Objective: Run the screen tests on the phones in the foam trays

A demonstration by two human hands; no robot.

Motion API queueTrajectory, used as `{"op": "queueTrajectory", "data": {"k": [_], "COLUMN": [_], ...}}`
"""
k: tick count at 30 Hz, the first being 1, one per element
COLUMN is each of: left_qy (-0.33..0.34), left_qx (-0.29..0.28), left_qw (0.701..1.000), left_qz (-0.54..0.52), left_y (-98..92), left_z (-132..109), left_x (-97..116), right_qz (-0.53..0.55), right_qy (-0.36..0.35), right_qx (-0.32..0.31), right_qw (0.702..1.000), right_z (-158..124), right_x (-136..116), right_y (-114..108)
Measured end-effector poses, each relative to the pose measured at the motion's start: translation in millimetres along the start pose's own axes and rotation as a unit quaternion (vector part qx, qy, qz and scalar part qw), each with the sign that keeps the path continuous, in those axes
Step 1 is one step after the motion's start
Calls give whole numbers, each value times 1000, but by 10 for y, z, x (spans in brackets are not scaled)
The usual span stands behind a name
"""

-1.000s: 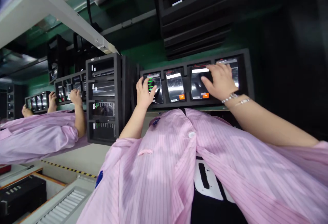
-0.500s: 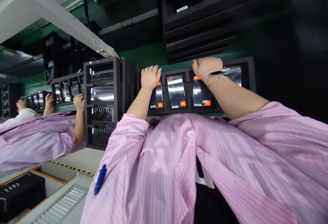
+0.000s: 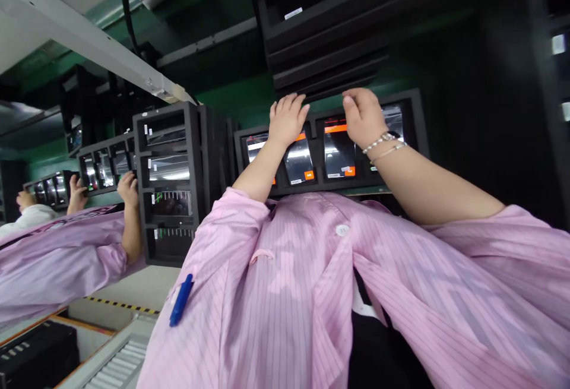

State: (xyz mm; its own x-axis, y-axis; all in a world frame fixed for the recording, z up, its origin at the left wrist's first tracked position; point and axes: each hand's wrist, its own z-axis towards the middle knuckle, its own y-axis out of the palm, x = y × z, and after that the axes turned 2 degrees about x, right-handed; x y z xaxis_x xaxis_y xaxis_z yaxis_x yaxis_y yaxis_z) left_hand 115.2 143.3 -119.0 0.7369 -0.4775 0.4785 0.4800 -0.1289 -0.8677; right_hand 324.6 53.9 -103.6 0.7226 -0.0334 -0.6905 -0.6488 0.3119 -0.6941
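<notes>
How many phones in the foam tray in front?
4. First phone far left, by the left hand; second phone next to it; third phone below the right hand; fourth phone far right. Hands cover parts.

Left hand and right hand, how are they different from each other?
The right hand has two silver bracelets on its wrist, but the left hand has none. The left hand's fingers spread wider, while the right hand's curl more. The left hand is nearer the left end of the row of phones, the right hand nearer the right end. Both are bare and reach over a black foam rack.
</notes>
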Motion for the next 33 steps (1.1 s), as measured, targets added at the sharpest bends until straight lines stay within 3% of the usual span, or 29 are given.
{"op": "queueTrajectory", "data": {"k": [2,4,8,11,14,18,27,33], "left_qy": [19,33,13,-47,-123,-181,-183,-188], "left_qx": [54,104,117,67,33,35,39,38], "left_qw": [997,991,992,997,992,983,982,981], "left_qz": [-53,-79,-56,-7,18,6,23,22], "left_y": [-207,-477,-919,-994,-897,-727,-613,-586], "left_z": [-190,-512,-1323,-1813,-2105,-2242,-2247,-2278], "left_x": [-20,-28,-94,-198,-287,-329,-316,-303], "right_qz": [13,11,-5,-31,-46,-62,-104,-66], "right_qy": [-52,-99,-135,-114,-100,-109,-107,-186], "right_qx": [3,-31,-93,-145,-178,-181,-185,-221], "right_qw": [999,995,987,982,978,976,971,955], "right_z": [-293,-625,-1185,-1397,-1458,-1448,-1425,-1345], "right_x": [-73,-145,-197,-185,-181,-189,-164,-443], "right_y": [-190,-374,-565,-545,-480,-425,-356,-137]}}
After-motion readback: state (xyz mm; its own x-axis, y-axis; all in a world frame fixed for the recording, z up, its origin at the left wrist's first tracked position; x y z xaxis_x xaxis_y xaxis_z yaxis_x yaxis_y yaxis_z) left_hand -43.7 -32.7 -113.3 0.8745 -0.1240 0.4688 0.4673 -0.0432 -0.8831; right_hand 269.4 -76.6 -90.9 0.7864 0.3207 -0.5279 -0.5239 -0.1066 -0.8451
